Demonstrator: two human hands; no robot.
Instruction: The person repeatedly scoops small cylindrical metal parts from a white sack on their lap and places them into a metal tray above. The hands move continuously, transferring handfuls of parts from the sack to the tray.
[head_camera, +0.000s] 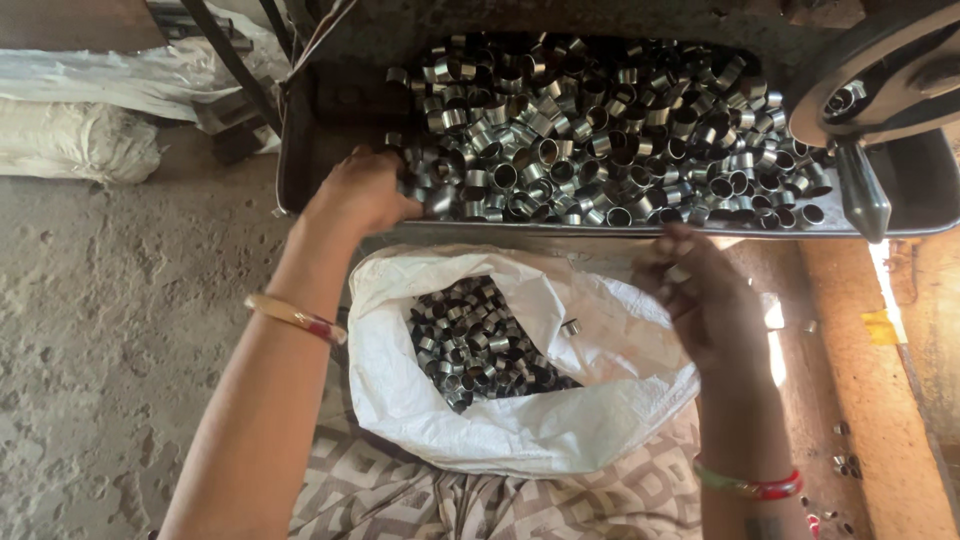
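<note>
1. Left hand (362, 192): reaches into the near left corner of the metal tray (300, 150), fingers curled and clenched over a cluster of metal rings (590, 130) at that edge.
2. Right hand (705, 300): held above the right rim of the white sack (520, 420), just short of the tray's near edge. Fingers are bent and blurred; a small ring appears pinched at the fingertips, but the grip cannot be confirmed.
3. Tray: heaped with short shiny rings from its middle to the far right corner; the left end shows bare dark metal.
4. Sack: open-mouthed, lying on patterned cloth (400, 500) below the tray's near edge; a smaller pile of rings (470, 340) lies inside, toward its left side, with one single ring (571, 327) apart on the white lining.
5. A dark machine handle (862, 195) hangs over the tray's right end.
6. Bangles on both wrists.
</note>
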